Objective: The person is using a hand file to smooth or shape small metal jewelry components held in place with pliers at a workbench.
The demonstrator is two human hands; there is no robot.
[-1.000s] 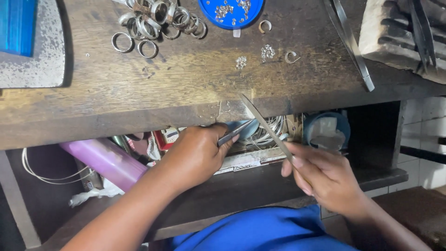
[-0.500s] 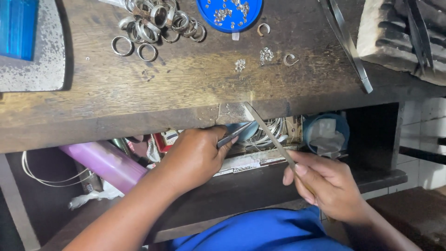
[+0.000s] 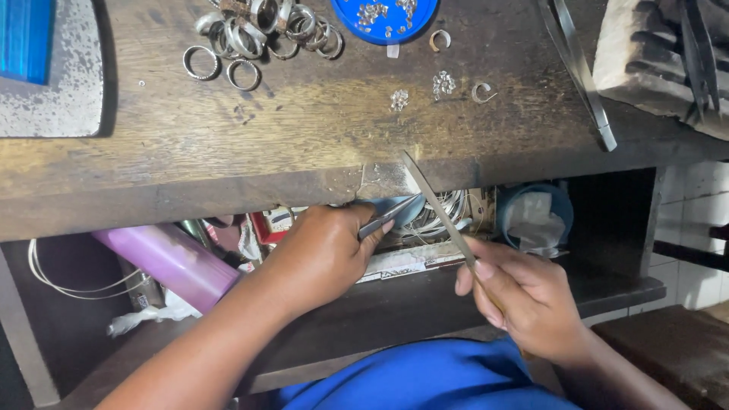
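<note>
Slim flat steel file (image 3: 434, 203) held in right hand (image 3: 524, 300), grip closed on handle end; tip laid against worn notch at front edge of dark wooden counter (image 3: 228, 144). Judged light, stiff, rough-faced; best taken at handle end. Thin steel tweezers (image 3: 386, 219) pinched shut in left hand (image 3: 323, 254), beside file; held piece too small to tell. One file counted, one pair of tweezers, silver rings (image 3: 262, 34) too heaped to count, one blue round dish (image 3: 383, 15).

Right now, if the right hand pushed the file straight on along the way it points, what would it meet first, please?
The right hand aims its slim file up and to the left. The tip already lies at the worn front edge of the wooden bench, so it would probably meet that edge first; depth is unclear.
</note>
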